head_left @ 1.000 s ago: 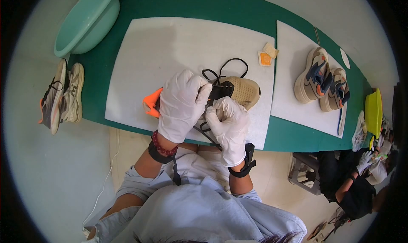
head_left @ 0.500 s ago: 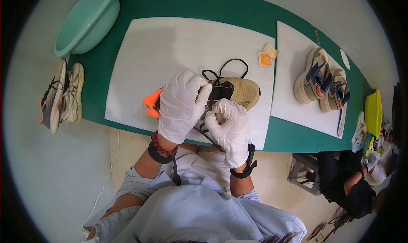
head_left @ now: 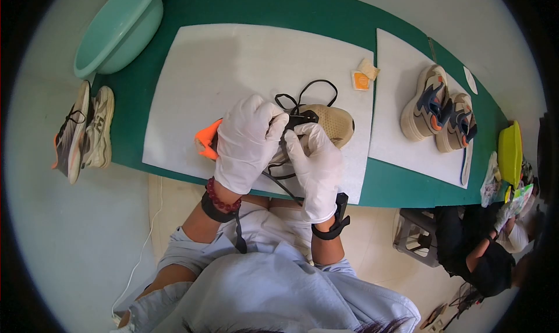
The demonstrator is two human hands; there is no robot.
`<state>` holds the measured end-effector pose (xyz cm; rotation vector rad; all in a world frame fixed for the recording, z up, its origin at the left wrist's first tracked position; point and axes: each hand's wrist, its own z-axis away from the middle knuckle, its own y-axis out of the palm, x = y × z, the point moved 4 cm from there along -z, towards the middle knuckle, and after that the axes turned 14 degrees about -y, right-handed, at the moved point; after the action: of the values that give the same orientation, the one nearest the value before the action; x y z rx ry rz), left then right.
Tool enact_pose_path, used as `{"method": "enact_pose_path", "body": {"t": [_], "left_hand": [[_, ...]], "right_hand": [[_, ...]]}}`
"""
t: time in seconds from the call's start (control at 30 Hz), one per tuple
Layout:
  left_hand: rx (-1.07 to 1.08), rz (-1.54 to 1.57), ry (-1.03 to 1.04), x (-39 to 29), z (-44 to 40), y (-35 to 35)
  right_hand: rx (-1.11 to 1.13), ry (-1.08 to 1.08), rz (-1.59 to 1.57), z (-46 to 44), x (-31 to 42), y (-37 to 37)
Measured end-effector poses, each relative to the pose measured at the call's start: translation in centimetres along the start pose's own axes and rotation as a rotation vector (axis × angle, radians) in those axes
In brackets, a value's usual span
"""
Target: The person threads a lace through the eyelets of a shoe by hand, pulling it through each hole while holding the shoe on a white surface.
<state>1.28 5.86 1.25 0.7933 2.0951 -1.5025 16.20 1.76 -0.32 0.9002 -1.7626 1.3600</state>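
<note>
A shoe point(head_left: 336, 123) with a beige mesh toe, a black tongue and an orange heel lies sideways on a white mat point(head_left: 198, 71), its toe to the right. Its black shoelace point(head_left: 336, 92) loops out behind the toe; other strands hang toward the near edge. My left hand point(head_left: 247, 141), white-gloved, covers the shoe's middle with fingers curled closed on it beside the tongue. Across from it, my right hand point(head_left: 319, 173), gloved too, has thumb and forefinger drawn together at the lacing. Whatever sits between those fingertips is hidden.
Beige-and-navy shoes point(head_left: 428, 106) stand on a second mat to the right. Small packets point(head_left: 361, 81) lie near the mat's edge. A green basin point(head_left: 125, 33) and another pair of shoes point(head_left: 99, 129) are at left. Another person point(head_left: 489, 263) sits at far right near a yellow container point(head_left: 510, 155).
My right hand has shifted slightly, its thumb rising toward the tongue and forefinger. The left hand stays nearly in place on the shoe. The other person's hand has moved, holding a colourful packet.
</note>
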Motion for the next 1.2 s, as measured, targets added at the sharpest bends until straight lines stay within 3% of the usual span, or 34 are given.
{"method": "enact_pose_path", "body": {"t": [0.47, 0.57, 0.67, 0.77, 0.97, 1.07, 1.2], "left_hand": [[-0.01, -0.02, -0.029, -0.3, 0.0, -0.2], [-0.004, -0.022, -0.037, -0.2, 0.0, -0.2], [-0.008, -0.021, -0.034, -0.4, 0.0, -0.3], [-0.009, -0.013, -0.026, -0.5, 0.0, -0.4], [0.015, 0.014, -0.043, -0.5, 0.0, -0.3], [0.004, -0.016, -0.017, -0.1, 0.0, -0.1], [-0.004, -0.025, -0.002, 0.0, 0.1, -0.1]], "right_hand": [[0.014, -0.361, 0.101, 0.4, -0.2, 0.2], [0.004, -0.355, 0.116, 0.5, -0.4, 0.3], [0.063, -0.194, 0.026, 0.6, -0.9, 0.4], [-0.104, -0.053, -0.206, 0.3, -0.5, 0.5], [-0.091, -0.102, -0.016, 0.4, -1.3, 0.8], [-0.079, -0.088, -0.077, 0.6, -1.4, 0.9], [-0.034, -0.24, 0.032, 0.5, -0.5, 0.4]]}}
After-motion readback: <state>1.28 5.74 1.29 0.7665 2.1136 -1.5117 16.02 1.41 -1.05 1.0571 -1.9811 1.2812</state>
